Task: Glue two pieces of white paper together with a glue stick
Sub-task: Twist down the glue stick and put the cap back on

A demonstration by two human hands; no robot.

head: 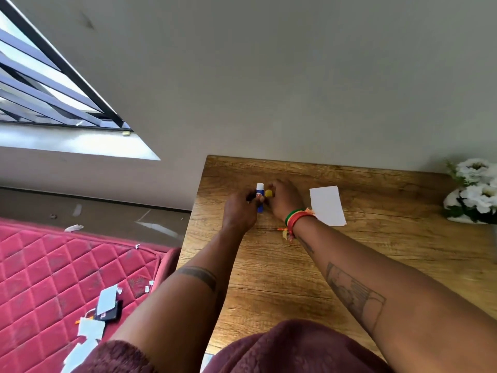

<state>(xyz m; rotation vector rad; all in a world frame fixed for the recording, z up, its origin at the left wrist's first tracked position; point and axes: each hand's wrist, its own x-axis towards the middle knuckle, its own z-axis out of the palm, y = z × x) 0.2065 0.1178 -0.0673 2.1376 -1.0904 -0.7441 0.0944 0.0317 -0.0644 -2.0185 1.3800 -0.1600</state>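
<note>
Blue glue stick [260, 196] pinched in our left hand [239, 211] | right hand [282, 199] pinching yellow cap [268, 193] | step: uncapping | next: glue white paper [326, 205] at right

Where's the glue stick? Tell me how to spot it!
Find the wooden table by the wall. Near its far left end, two hands meet: the left hand holds the glue stick, while the right hand holds its yellow cap. The stick is a small blue tube with a white top, unlike the flat white paper to the right.
</note>
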